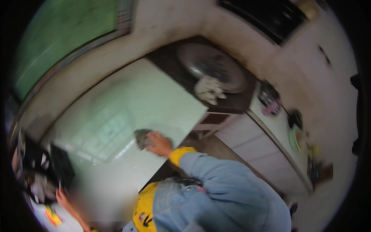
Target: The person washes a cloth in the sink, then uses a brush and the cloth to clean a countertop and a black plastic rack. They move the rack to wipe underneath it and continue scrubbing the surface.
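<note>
My right hand reaches across the pale, glossy countertop, its fingers pressed around a crumpled grey cloth. The cloth lies against the surface near the counter's front edge. At the lower left, my left hand is raised beside a black box-like thing. Blur hides whether its fingers grip the box's edge or something small. Yellow cuffs and light blue denim sleeves cover my arms.
In the far corner, a large round metal lid sits on a dark stove top, with a whitish cloth at its near edge. On the right-hand counter stand a green bowl and a pink item. Assorted items crowd the left.
</note>
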A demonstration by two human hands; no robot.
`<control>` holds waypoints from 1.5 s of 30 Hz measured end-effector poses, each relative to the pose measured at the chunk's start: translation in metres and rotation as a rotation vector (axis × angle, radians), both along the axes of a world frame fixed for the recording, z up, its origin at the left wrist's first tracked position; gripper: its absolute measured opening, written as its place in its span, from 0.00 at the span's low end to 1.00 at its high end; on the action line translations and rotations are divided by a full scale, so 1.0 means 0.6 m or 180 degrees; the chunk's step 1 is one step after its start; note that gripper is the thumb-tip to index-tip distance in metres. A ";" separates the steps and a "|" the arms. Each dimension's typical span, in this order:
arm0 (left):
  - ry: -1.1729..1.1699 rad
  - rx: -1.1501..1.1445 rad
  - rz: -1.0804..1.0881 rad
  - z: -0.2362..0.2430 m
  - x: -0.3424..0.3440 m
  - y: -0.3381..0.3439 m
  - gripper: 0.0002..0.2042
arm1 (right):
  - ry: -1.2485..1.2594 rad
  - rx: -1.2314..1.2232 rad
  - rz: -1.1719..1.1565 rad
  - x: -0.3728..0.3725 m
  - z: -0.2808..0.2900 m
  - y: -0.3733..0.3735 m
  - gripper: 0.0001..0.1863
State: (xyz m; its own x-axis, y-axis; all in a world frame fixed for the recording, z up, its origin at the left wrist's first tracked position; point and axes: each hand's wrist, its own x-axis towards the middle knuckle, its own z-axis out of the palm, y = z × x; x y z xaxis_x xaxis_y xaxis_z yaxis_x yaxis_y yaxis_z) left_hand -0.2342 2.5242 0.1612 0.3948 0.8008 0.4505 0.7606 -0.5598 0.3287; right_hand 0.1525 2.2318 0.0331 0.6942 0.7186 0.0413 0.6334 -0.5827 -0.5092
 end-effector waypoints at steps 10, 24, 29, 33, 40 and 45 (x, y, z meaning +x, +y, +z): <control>0.0544 0.0478 -0.0903 0.055 0.070 -0.085 0.19 | 0.0127 0.0233 0.0840 -0.054 -0.010 -0.049 0.30; -0.0619 -0.0122 -0.0525 0.048 0.094 -0.042 0.14 | 0.2334 0.2030 -0.1253 0.096 0.124 -0.357 0.25; 0.0020 0.0436 0.0483 0.050 -0.025 0.035 0.27 | 0.0439 0.1105 -0.0445 0.116 0.026 -0.306 0.23; 0.0395 -0.1807 0.0431 0.032 -0.077 0.134 0.34 | 0.0650 0.1203 -0.0119 0.070 0.020 -0.201 0.22; -0.0503 -0.4266 -0.0063 -0.012 -0.091 0.197 0.24 | 0.0632 0.0827 0.0508 -0.028 0.030 -0.037 0.19; -0.1046 -0.4613 -0.0026 -0.009 -0.089 0.196 0.17 | 0.0307 0.0665 0.0465 -0.059 0.007 -0.006 0.18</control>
